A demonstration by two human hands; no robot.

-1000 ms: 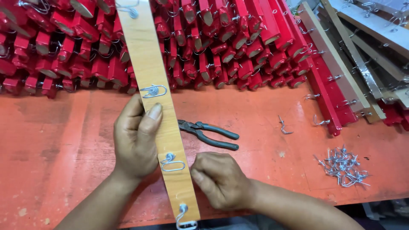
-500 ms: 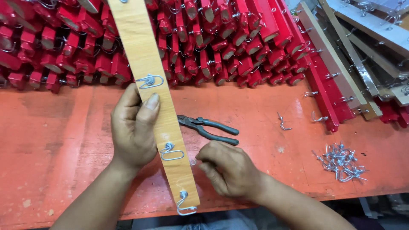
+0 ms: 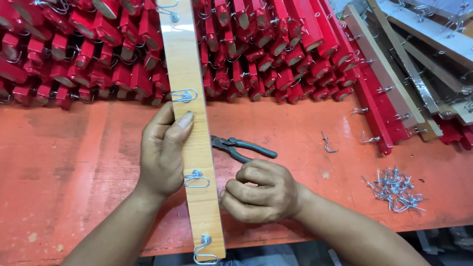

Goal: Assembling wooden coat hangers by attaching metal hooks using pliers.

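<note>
Across the orange counter [image 3: 59, 162] lies a long wooden strip [image 3: 189, 118], running from the near edge up over the far heap of red pieces [image 3: 276, 49]. My left hand [image 3: 162, 152] clamps it from the left, thumb pressed on its top face just below the second wire hook [image 3: 185, 95], fingers wrapped under the edge. My right hand [image 3: 261, 192] sits just right of the strip, curled into a loose fist with fingertips pinched together; I cannot tell whether anything is between them. It is level with the third hook [image 3: 196, 179].

To do this well, I judge the strip must stay flat and pinned so it cannot twist while I work at a hook, and the right hand should approach square to the strip's edge. Pliers [image 3: 241, 148] lie touching the counter just beyond the right hand, within easy reach. Loose hooks [image 3: 394, 189] are piled well to the right; one stray hook [image 3: 327, 144] lies between.
</note>
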